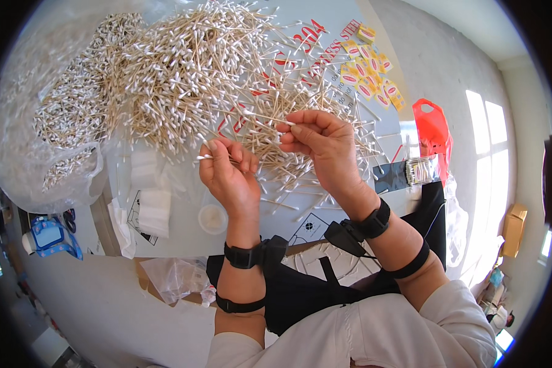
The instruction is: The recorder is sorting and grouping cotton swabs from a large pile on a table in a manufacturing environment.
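Note:
My left hand [230, 178] is closed around a few cotton swabs [203, 157], whose white tips stick out past the thumb. To its right, my right hand [328, 144] pinches the white end of a cotton swab [267, 118] between thumb and fingertips. A big heap of loose cotton swabs [184, 67] lies beyond my left hand. A smaller, scattered heap of swabs [288, 156] spreads beneath and around my right hand. Near my left wrist stands a small round clear container [213, 219]; its contents are hard to make out.
At the left, a clear plastic bag [18, 165] holds many more swabs. White bundles [154, 211] lie left of the container. Yellow packets or labels [374, 73] are scattered at the far right. A red plastic bag [432, 126] and a blue pouch [52, 236] sit near opposite table edges.

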A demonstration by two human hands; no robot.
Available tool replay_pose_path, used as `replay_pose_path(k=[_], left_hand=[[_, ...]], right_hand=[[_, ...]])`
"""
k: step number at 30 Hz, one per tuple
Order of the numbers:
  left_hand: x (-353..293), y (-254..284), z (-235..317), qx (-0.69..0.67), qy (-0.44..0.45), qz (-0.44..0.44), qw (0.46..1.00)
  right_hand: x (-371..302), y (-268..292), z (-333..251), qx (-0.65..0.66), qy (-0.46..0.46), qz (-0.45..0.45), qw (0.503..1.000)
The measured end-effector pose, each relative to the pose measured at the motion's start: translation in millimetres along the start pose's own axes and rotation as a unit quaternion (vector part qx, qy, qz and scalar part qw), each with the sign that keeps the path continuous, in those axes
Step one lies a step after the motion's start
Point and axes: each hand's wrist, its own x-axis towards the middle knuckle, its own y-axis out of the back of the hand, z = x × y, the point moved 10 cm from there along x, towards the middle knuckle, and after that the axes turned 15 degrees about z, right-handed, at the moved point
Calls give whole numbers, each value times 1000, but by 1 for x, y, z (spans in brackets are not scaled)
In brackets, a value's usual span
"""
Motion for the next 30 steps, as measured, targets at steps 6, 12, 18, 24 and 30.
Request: replay_pose_path(k=[6,12,18,24,30], left_hand=[[0,-8,-4,1,13,-50,999],[-10,-22,-15,40,46,-96,994],[-6,-19,-19,-2,79,-104,991],[-4,-15,-22,-4,93,-98,991],[-5,-17,-23,-9,97,-107,989]], right_hand=[[-7,5,-3,-33,42,-6,999],[-16,-1,6,-48,55,-17,997],[-24,-10,10,-20,45,-50,998],[-25,-11,19,4,0,-49,999],[-22,-10,24,-18,2,-50,999]])
